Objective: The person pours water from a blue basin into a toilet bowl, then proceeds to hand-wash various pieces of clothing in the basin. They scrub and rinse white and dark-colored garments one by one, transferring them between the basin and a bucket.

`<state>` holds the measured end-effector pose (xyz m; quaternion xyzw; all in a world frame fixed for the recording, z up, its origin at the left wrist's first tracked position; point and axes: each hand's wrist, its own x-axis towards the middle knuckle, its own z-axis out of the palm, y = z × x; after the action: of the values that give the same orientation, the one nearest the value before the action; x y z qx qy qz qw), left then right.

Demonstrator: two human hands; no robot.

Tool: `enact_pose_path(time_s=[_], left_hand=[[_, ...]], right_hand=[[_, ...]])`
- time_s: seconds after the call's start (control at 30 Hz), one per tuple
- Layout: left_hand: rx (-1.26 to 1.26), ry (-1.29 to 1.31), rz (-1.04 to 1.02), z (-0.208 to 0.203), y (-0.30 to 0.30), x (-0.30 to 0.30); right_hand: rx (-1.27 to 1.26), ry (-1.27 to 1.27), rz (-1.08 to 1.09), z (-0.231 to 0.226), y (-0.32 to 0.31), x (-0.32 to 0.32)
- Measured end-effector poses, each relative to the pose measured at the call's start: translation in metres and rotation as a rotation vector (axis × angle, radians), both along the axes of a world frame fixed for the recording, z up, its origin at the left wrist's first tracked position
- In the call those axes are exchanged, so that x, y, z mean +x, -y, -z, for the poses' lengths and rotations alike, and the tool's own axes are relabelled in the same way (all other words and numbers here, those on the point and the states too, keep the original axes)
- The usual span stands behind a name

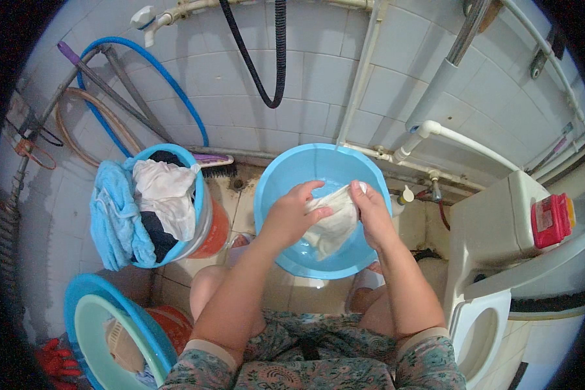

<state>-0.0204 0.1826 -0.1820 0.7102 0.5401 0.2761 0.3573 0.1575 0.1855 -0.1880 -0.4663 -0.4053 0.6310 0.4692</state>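
A wet, off-white cloth garment (335,227) hangs between my hands over a round light-blue basin (276,172) with water in it. My right hand (372,214) pinches its upper right edge between thumb and fingertips. My left hand (296,211) has its thumb laid on the cloth's left side, holding it loosely while the index finger curves away from it. The folds hide part of the left fingers' grip. Below my hands, the garment's lower end droops toward the bottom of the basin; its exact kind does not show.
To the left, a blue tub (205,218) heaped with a light-blue towel (114,214), a white garment (169,195) and dark clothes rests on an orange bucket (216,227). Nearer sits a pale-green basin (88,325) inside a blue one. A toilet (484,260) stands right; pipes line the tiled wall.
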Motion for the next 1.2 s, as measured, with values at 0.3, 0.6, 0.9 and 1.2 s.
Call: enact_pose_path(time_s=[0.3, 0.6, 0.9, 1.2], left_hand=[[0.333, -0.366, -0.177, 0.003, 0.005, -0.009], [0.223, 0.124, -0.193, 0.028, -0.014, -0.021], [-0.141, 0.57, -0.011, 0.035, -0.013, 0.001], [-0.077, 0.844, -0.308, 0.015, -0.012, -0.003]], right_hand=[[-0.01, -0.139, -0.318, -0.028, 0.005, 0.011], [-0.153, -0.106, -0.008, -0.019, 0.004, 0.011], [0.058, 0.034, -0.306, -0.019, 0.009, 0.013], [0.448, 1.013, -0.089, -0.022, 0.002, 0.024]])
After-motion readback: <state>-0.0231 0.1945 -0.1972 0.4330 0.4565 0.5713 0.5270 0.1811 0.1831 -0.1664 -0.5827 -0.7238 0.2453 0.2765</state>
